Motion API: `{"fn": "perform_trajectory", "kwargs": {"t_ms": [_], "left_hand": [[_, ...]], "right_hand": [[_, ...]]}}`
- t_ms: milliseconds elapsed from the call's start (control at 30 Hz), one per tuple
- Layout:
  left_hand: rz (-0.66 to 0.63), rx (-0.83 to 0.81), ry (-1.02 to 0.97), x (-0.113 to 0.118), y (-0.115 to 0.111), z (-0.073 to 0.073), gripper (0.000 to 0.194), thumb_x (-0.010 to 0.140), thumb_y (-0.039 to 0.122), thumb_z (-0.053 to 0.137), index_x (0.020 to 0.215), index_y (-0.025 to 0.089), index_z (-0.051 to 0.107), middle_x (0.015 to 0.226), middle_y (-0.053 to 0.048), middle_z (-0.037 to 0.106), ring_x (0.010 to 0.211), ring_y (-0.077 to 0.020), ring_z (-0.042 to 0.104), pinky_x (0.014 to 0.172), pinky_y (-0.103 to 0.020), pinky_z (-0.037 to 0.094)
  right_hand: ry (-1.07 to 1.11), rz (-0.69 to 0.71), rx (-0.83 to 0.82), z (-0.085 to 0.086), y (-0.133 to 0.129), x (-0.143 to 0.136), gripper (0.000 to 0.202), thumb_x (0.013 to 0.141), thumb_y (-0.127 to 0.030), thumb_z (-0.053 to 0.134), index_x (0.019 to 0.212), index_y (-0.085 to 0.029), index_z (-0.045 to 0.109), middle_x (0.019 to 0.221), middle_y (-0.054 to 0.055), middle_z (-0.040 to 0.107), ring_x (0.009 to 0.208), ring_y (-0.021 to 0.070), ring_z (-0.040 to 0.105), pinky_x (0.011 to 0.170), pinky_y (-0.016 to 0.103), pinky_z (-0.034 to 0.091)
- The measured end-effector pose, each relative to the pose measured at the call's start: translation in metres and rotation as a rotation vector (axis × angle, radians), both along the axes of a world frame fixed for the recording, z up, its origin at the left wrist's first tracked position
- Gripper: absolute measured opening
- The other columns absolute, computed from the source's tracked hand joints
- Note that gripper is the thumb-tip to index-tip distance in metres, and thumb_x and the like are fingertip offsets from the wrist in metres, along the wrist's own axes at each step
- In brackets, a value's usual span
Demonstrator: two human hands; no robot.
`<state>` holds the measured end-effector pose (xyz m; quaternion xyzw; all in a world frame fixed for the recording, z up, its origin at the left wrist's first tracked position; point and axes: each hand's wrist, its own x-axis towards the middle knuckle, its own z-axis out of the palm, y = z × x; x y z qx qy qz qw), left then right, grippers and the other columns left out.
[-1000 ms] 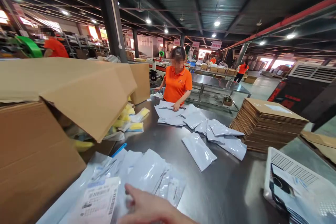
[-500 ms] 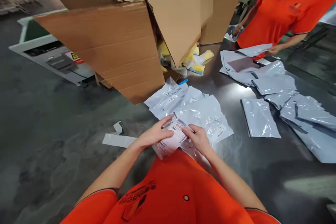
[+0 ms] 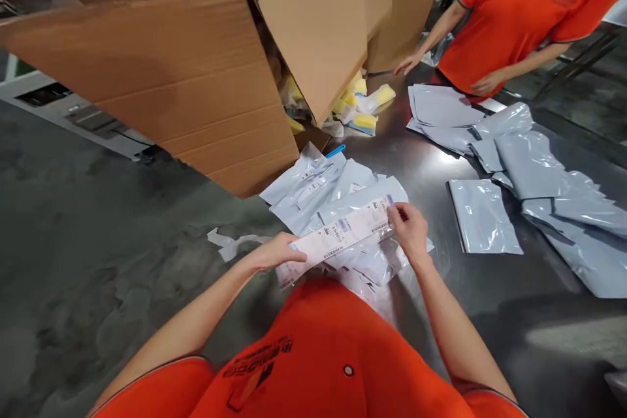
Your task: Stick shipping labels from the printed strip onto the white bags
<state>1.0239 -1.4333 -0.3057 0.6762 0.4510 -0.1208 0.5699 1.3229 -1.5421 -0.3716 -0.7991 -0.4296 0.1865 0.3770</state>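
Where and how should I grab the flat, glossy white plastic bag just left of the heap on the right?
Probably pinch the flat, glossy white plastic bag by its dark left edge, coming from the left with the right hand: that edge borders grey metal tabletop, while overlapping white bags crowd its far right corner.

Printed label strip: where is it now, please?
The label strip is just below the head view's centre, held between left hand and right hand, over white plastic mailers.
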Motion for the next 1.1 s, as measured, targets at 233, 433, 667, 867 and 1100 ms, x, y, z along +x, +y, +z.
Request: {"fn": "perform_trajectory", "kwargs": {"t_ms": [233,433,667,867,1100], "left_hand": [[0.265,-0.069,0.084,-0.055,0.038,0.010,0.041,0.064,0.048,0.076,0.087,0.014,0.077,0.080,-0.006,0.074,0.074,-0.0228,0.062,0.066,-0.026,0.046],[0.288,-0.168,-0.081,0.005,0.038,0.003,0.040,0.063,0.048,0.081,0.082,0.014,0.076,0.077,-0.006,0.074,0.075,-0.0240,0.065,0.068,-0.028,0.051],[0.386,-0.320,-0.052,0.085,0.033,-0.059,0.042,0.070,0.045,0.079,0.092,0.010,0.070,0.075,-0.009,0.074,0.072,-0.0241,0.068,0.064,-0.030,0.053],[0.580,-0.437,-0.045,0.081,0.038,-0.090,0.035,0.076,0.040,0.076,0.095,0.012,0.066,0.084,-0.011,0.075,0.075,-0.0225,0.071,0.071,-0.031,0.057],[0.594,-0.438,-0.106,0.062,0.032,-0.049,0.043,0.070,0.042,0.081,0.098,0.011,0.069,0.096,-0.013,0.076,0.087,-0.0249,0.072,0.084,-0.034,0.057]], "right_hand": [[-0.425,-0.107,-0.410,-0.047,0.009,0.013,0.087,0.087,-0.060,0.056,0.153,-0.012,0.026,0.144,0.029,0.041,0.128,0.0438,0.040,0.096,0.055,0.037],[-0.270,0.279,-0.346,-0.051,0.031,-0.065,0.080,0.091,-0.057,0.050,0.153,-0.013,0.029,0.158,0.026,0.019,0.145,0.0479,0.011,0.110,0.069,0.009],[-0.242,0.000,-0.199,-0.064,0.034,0.081,0.056,0.099,-0.038,0.040,0.147,-0.011,0.037,0.153,0.021,0.033,0.143,0.0271,0.027,0.113,0.042,0.026],[-0.189,-0.390,-0.680,-0.096,-0.073,0.202,0.029,0.086,-0.013,0.050,0.109,0.002,0.061,0.100,0.028,0.063,0.096,0.0294,0.059,0.080,0.037,0.039],[0.043,-0.341,-0.261,-0.026,-0.095,0.109,0.027,0.085,-0.029,0.050,0.107,-0.016,0.059,0.082,0.006,0.064,0.066,0.0171,0.056,0.062,0.028,0.040]]}}
